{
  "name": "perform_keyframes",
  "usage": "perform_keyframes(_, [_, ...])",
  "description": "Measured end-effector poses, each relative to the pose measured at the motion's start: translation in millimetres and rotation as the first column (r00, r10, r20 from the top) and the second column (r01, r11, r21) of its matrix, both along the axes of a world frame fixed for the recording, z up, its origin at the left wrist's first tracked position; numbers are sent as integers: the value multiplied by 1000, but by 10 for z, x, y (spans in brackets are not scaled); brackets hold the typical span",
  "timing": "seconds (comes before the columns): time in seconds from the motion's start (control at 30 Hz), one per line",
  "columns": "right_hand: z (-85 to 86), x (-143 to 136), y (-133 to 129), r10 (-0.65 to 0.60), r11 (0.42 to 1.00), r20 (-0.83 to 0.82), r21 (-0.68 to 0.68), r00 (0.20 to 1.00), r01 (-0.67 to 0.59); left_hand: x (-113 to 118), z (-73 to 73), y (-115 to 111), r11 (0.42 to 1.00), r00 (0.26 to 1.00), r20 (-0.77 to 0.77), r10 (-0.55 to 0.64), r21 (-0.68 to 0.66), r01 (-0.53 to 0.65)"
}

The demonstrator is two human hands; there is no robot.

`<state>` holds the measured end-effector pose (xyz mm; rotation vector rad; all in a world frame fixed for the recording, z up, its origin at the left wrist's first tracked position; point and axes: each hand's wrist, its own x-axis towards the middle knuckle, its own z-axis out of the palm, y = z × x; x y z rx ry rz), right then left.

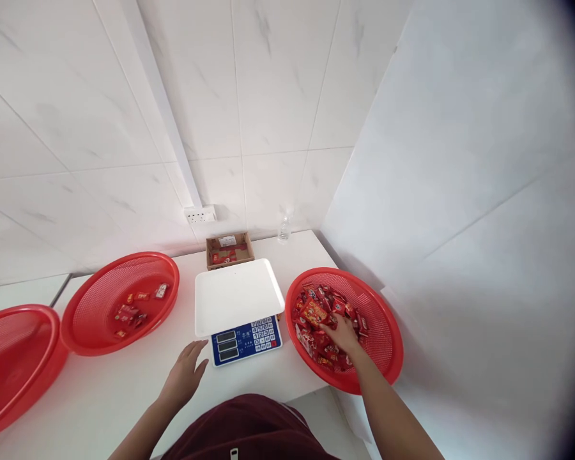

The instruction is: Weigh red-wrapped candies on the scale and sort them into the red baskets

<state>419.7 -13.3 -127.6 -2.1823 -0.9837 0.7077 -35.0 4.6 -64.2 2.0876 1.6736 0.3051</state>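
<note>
My right hand reaches into a red plastic basket at the right, fingers apart over a heap of small red snack packets. Its fingertips are at the packets, beside a larger red-and-yellow packet; none is plainly gripped. On the table's near side, my left hand is open and holds nothing. It hovers or rests just left of a digital scale with a blue keypad panel. The scale's white weighing pan carries nothing.
Left of the scale stands another red basket with several packets, and a third basket sits farther left. A cardboard box and a clear plastic bottle are at the back. A wall socket is above; a wall closes the right side.
</note>
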Motion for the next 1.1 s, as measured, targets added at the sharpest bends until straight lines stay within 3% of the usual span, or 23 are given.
perform_keyframes(0.1, [-49, -101, -85, 67, 998, 114, -18, 991, -65, 54, 54, -84, 999, 1000, 9, 18, -35, -18])
perform_keyframes(0.23, [-12, -62, -217, -20, 999, -15, 24, 1000, 21, 122, 155, -140, 992, 999, 32, 20, -123, -16])
perform_keyframes(0.3, [92, -41, -267, -89, 995, -122, 35, 988, 94, 163, 225, -138, 987, 996, 85, 4, -160, 9])
perform_keyframes(0.4, [390, -172, -296, -144, 980, -316, 87, 938, 180, 279, 357, -130, 962, 975, 220, 13, -268, 48])
perform_keyframes(0.47, [657, -424, -281, -59, 979, -395, 155, 917, 130, 408, 463, -142, 921, 935, 350, 57, -380, 86])
perform_keyframes(0.57, [1032, -1027, -243, 204, 964, -441, 246, 874, -101, 644, 626, -183, 803, 806, 565, 178, -557, 213])
perform_keyframes(0.67, [1238, -1681, -236, 492, 868, -440, 309, 751, -388, 808, 734, -214, 651, 651, 673, 352, -675, 346])
perform_keyframes(0.73, [1265, -1998, -247, 563, 826, -425, 315, 709, -468, 825, 748, -212, 614, 621, 661, 421, -712, 342])
perform_keyframes(0.8, [1236, -2169, -263, 574, 819, -425, 303, 699, -488, 776, 719, -199, 602, 627, 638, 446, -733, 317])
perform_keyframes(0.97, [1132, -2236, -350, 553, 829, -557, 297, 620, -473, 629, 591, -199, 543, 624, 637, 452, -752, 375])
perform_keyframes(1.1, [1082, -2268, -442, 512, 852, -603, 265, 612, -452, 626, 529, -197, 529, 621, 657, 429, -739, 416])
